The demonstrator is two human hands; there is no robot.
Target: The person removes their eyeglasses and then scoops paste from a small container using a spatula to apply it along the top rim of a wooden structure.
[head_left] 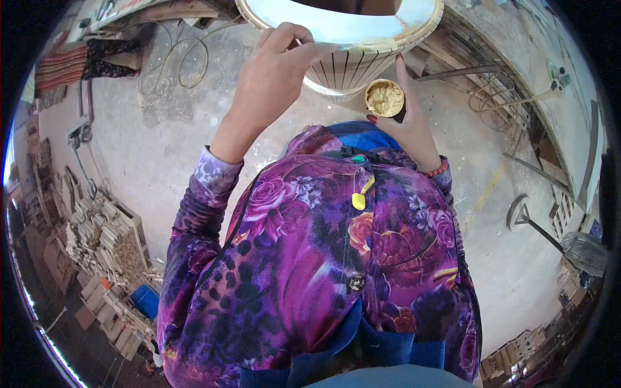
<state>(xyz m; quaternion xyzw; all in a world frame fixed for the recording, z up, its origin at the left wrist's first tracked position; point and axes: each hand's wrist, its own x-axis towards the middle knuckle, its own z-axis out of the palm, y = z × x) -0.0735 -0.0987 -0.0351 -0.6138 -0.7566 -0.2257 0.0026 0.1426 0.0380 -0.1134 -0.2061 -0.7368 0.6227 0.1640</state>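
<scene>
While the left hand (275,68) bends over the near edge of the slatted vessel (352,68), its fingertips rest on the pale rim, the fingers curled and close together; whether they pinch something between them, I cannot tell. The vessel itself is directly in front of these fingers, wide at the top and narrower below, with dark lines running down its side and a whitish inner wall. Nearer to the body and to the right of the left fingers, the right hand (417,126) clasps a small cup (385,98) of yellowish paste, its digits spread around it, one reaching up beside the vessel's wall; if that one touches the wall, it is not clear. The cup's mouth faces up. It seems to me that the step in hand is fingertip work along the rim, with the paste held close for use. The next move, in my judgement, calls for a light, even touch of the left fingers on the edge, and for the right ones to keep the cup steady and its mouth free. Beyond the fingers of the left hand, farther out to the left, a looped hose (194,61) lies on the pale floor (168,139), and past it is a striped cloth (61,68).
</scene>
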